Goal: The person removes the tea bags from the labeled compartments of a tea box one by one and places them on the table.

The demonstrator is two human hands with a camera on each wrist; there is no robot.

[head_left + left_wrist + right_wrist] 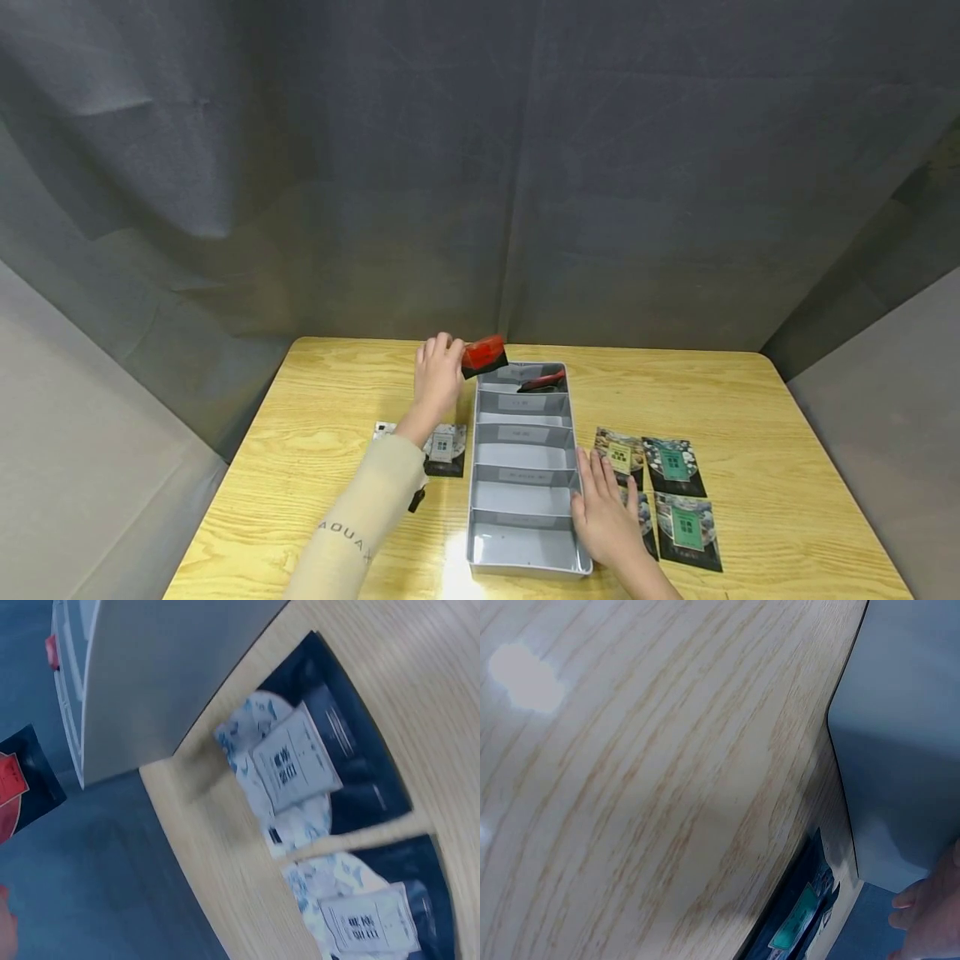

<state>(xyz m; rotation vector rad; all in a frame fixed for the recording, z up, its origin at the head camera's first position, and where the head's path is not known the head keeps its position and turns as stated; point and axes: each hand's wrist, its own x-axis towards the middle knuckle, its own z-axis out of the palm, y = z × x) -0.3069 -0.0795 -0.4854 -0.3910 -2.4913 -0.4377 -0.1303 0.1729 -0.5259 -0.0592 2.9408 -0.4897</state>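
Note:
Above the far left corner of a grey divided box (472,500), my left hand (438,375) pinches a red-and-black packet (484,355). The left wrist view catches that packet (16,784) at its left edge. Another red-and-black packet (542,382) leans inside the box's farthest compartment. My right hand (602,512) lies along the box's near right side, its fingers extended and touching the wall. In the right wrist view, fingers (906,907) show beside the box wall (896,765).
Several black packets with green or yellow labels, such as one packet (687,533), lie right of the box, partly under my right hand. White-labelled packets (442,448) lie left of it, partly behind my left arm. A dark curtain (420,167) hangs behind the wooden table (787,500).

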